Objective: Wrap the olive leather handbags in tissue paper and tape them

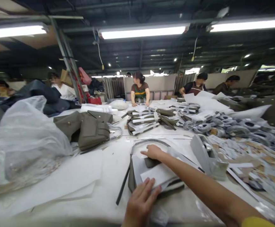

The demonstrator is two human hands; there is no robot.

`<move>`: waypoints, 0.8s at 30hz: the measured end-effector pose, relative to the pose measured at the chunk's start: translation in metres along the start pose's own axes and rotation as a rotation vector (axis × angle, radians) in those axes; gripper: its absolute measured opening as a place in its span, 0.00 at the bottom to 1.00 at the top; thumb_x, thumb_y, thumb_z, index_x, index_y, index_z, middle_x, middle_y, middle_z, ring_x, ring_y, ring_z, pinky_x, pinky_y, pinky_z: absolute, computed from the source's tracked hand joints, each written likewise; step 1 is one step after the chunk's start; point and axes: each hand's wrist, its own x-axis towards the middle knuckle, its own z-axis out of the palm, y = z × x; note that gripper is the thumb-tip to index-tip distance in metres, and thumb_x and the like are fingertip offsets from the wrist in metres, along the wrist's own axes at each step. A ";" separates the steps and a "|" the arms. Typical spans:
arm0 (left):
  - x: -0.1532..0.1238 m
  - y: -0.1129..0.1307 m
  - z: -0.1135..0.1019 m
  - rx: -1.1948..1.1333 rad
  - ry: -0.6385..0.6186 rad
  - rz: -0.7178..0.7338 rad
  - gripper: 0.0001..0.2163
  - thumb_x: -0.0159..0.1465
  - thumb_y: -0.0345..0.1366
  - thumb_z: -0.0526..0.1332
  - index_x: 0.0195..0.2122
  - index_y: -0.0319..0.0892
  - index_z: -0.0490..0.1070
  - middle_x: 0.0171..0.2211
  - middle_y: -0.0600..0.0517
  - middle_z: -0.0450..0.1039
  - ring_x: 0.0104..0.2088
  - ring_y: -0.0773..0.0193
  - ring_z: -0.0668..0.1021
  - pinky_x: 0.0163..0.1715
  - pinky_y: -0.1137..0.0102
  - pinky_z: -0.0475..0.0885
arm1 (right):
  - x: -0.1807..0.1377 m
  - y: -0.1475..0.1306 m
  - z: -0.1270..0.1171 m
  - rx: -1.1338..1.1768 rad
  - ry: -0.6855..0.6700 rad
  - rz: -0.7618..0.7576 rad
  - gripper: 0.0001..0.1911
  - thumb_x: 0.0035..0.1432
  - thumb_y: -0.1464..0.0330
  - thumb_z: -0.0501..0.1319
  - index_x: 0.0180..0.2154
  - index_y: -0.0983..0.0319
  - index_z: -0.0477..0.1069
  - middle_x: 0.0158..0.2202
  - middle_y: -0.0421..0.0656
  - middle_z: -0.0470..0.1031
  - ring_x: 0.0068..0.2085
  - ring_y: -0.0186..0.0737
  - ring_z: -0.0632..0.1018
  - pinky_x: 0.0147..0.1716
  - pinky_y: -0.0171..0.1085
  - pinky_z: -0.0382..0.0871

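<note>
A dark olive bag [132, 178] lies on the table before me, partly covered with white paper. Its handle [137, 142], wrapped in clear plastic, arches at the far side, and a dark strap [123, 186] trails off to the left. My left hand [140, 200] rests on the bag's near edge, fingers stretched out over a white paper sheet [162, 174]. Reaching across the bag, my right hand [154, 152] is just inside the handle's arch, above a dark flap [151, 162]. Its visible fingers are extended and apart; the rest are hidden.
Finished-looking olive bags [93, 132] stand at left beside a big clear plastic sack [31, 132]. Stacked bag parts [146, 119] lie ahead. At right are an open box [204, 154], wrapped coils [238, 130] and paper scraps [269, 164]. A person [140, 90] stands across the table.
</note>
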 end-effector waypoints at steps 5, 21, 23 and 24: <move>-0.009 0.001 0.023 0.040 0.243 -0.013 0.12 0.69 0.34 0.58 0.49 0.54 0.77 0.47 0.56 0.79 0.47 0.64 0.81 0.40 0.73 0.80 | 0.027 -0.009 0.025 0.018 -0.094 0.147 0.13 0.42 0.60 0.73 0.25 0.62 0.76 0.28 0.49 0.79 0.40 0.53 0.81 0.36 0.39 0.72; -0.004 0.010 -0.002 -0.089 -0.018 -0.090 0.16 0.71 0.32 0.52 0.55 0.51 0.72 0.56 0.54 0.73 0.56 0.61 0.75 0.49 0.67 0.77 | 0.007 -0.012 -0.003 0.854 -0.240 0.061 0.09 0.52 0.66 0.68 0.31 0.65 0.74 0.34 0.47 0.80 0.34 0.34 0.78 0.36 0.32 0.72; -0.003 0.008 -0.009 -0.141 -0.136 -0.110 0.18 0.71 0.29 0.51 0.59 0.49 0.68 0.60 0.52 0.70 0.59 0.60 0.72 0.53 0.64 0.75 | 0.006 -0.009 -0.009 0.931 -0.221 0.025 0.13 0.52 0.63 0.69 0.36 0.66 0.76 0.39 0.48 0.81 0.38 0.36 0.79 0.41 0.33 0.72; -0.004 0.008 -0.010 -0.160 -0.182 -0.114 0.19 0.71 0.29 0.51 0.61 0.49 0.67 0.61 0.51 0.68 0.61 0.59 0.70 0.54 0.63 0.73 | 0.005 -0.008 -0.011 0.957 -0.212 0.003 0.16 0.51 0.62 0.69 0.38 0.66 0.77 0.40 0.48 0.81 0.40 0.36 0.79 0.43 0.34 0.72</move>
